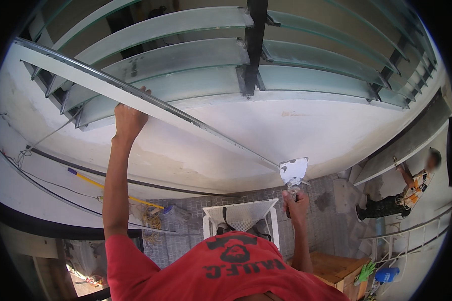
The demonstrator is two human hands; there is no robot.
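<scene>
A long white metal bar (80,79) runs diagonally from the upper left down to the middle, across the front of the glass louvres (186,56) and the white wall (226,125). My left hand (130,119) is raised and closed around the bar's lower edge, with some fingertips showing over its far side. In my right hand (297,203), lower and to the right, is a putty knife (293,171), gripped by its handle with the blade up. White filler smears the blade. The bar's lower end lies beside the blade; whether they touch I cannot tell.
A white mesh-topped stand (238,213) is close before me on the paved floor. Left of it lies a long-handled yellow and blue broom (120,193). At right are another person (412,193), a ladder (412,243), a wooden box (334,268), a green glove (365,272) and a blue bucket (386,274).
</scene>
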